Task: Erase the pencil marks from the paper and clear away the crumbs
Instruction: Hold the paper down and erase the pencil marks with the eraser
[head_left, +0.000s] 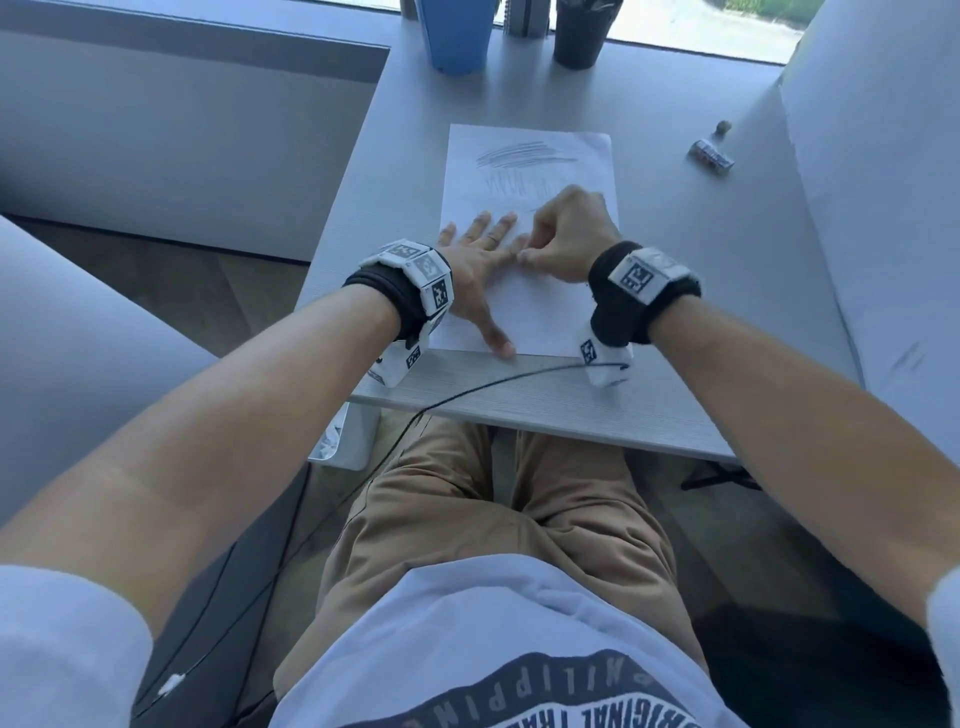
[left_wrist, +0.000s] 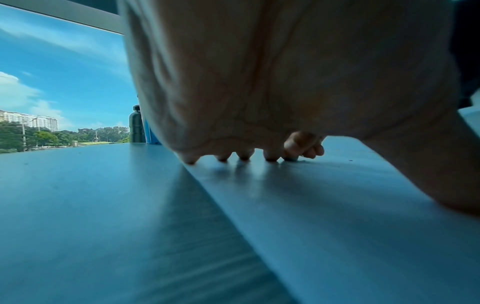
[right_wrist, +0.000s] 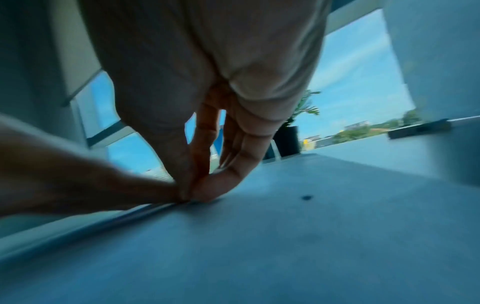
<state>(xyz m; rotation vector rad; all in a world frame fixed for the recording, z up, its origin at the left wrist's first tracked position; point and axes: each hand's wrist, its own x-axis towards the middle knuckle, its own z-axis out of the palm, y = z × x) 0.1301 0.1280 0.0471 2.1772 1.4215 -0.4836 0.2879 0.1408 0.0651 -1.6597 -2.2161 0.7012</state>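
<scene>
Two dense patches of pencil marks (head_left: 524, 156) unerased on paper (head_left: 540, 306) mid-counter (head_left: 675, 260); left hand (head_left: 475, 270) spread flat, pinning sheet; right hand (head_left: 563, 241) pinching something unseen.

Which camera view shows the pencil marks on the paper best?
The head view: it looks down on the whole paper, with the pencil marks plain above both hands. The left wrist view shows the sheet only edge-on under the left hand, with no marks legible. The right wrist view is blurred and shows none.
</scene>
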